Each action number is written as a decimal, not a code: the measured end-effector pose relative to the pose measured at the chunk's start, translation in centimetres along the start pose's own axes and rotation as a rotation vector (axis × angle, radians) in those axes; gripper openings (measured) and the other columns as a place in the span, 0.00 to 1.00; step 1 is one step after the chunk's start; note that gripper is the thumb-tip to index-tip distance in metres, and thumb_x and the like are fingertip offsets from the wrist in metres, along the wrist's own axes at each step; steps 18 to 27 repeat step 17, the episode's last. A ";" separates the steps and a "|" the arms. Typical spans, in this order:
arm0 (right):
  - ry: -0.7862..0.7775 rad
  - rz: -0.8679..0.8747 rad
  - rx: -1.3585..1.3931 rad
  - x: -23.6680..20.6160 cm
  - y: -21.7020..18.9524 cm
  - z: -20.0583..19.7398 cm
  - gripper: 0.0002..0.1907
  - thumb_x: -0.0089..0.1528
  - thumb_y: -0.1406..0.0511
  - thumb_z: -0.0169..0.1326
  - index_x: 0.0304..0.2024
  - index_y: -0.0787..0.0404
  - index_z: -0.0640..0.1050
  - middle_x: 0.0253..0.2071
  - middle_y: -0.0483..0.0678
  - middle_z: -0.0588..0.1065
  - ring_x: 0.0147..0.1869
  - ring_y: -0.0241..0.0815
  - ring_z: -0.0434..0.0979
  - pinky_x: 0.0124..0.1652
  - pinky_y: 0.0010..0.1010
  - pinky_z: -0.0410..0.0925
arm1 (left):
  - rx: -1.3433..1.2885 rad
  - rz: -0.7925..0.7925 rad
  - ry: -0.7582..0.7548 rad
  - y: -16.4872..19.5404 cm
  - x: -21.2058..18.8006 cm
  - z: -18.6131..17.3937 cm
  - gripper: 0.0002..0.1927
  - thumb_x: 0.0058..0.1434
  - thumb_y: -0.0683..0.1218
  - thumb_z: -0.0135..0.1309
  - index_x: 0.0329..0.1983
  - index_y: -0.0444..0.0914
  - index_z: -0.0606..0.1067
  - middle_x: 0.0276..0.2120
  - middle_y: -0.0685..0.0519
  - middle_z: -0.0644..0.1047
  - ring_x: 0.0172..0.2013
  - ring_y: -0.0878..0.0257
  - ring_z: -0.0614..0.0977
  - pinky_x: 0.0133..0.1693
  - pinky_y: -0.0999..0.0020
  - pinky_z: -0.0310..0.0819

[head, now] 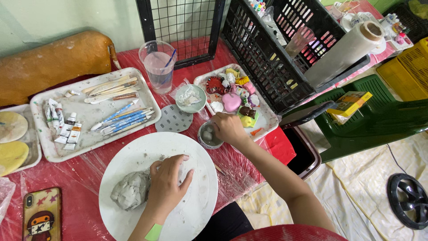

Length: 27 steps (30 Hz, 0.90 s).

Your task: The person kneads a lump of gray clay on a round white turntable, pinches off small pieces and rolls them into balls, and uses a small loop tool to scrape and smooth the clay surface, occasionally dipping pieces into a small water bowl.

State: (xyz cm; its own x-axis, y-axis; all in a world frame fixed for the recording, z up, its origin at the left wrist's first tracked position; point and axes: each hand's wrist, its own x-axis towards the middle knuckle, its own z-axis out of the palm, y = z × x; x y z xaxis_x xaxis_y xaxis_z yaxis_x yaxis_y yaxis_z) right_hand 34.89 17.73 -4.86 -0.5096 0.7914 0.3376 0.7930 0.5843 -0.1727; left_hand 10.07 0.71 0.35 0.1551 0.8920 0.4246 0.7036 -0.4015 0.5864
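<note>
I am seeing my left hand (167, 185) lying flat, fingers spread, pressing on a grey lump of clay (130, 190) that is sitting on a round white board (196, 201); the palm is covering the clay's right side, holding nothing closed. My right hand (228, 128) is reaching forward and to the right of the left one, fingers curled down into a small bowl (208, 135) with greyish water in it; I cannot tell whether the fingertips are pinching anything inside.

Just beyond the right hand I am looking at a white tray of small painted clay figures (234, 100), pink, yellow, red and brown pieces crowded together. Between the two hands and a little further off, a grey dotted disc (173, 119) is lying on the red plastic-covered worktop (80, 178), with a pale green dish (191, 99) holding crumpled clear wrap just behind it. Beyond that, a clear plastic cup (158, 67) of cloudy pinkish water is standing with a blue stick in it.

To the left of the left hand, a long white tray (53, 151) is carrying blue-handled brushes (127, 118), wooden modelling tools (111, 89) and small paint tubes (62, 125). Near the left edge, closest to me, a phone in a star-patterned case (42, 214) is lying flat. A black plastic crate (267, 53) is standing well beyond the right hand, a roll of clear wrap (345, 51) resting against it.
</note>
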 end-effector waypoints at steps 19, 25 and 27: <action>0.071 -0.098 0.186 -0.8 -1.0 -5.8 0.07 0.55 0.67 0.63 0.35 0.52 0.85 0.53 0.44 0.79 0.58 0.46 0.78 0.54 0.38 0.73 | -0.002 -0.001 0.010 -0.2 0.1 -0.1 0.21 0.59 0.48 0.61 0.54 0.42 0.70 0.49 0.57 0.79 0.48 0.63 0.79 0.54 0.56 0.60; 0.071 -0.098 0.186 -0.8 -1.0 -5.8 0.07 0.55 0.67 0.63 0.35 0.52 0.85 0.53 0.44 0.79 0.58 0.46 0.78 0.54 0.38 0.73 | -0.002 -0.001 0.010 -0.2 0.1 -0.1 0.21 0.59 0.48 0.61 0.54 0.42 0.70 0.49 0.57 0.79 0.48 0.63 0.79 0.54 0.56 0.60; 0.071 -0.098 0.186 -0.8 -1.0 -5.8 0.07 0.55 0.67 0.63 0.35 0.52 0.85 0.53 0.44 0.79 0.58 0.46 0.78 0.54 0.38 0.73 | -0.002 -0.001 0.010 -0.2 0.1 -0.1 0.21 0.59 0.48 0.61 0.54 0.42 0.70 0.49 0.57 0.79 0.48 0.63 0.79 0.54 0.56 0.60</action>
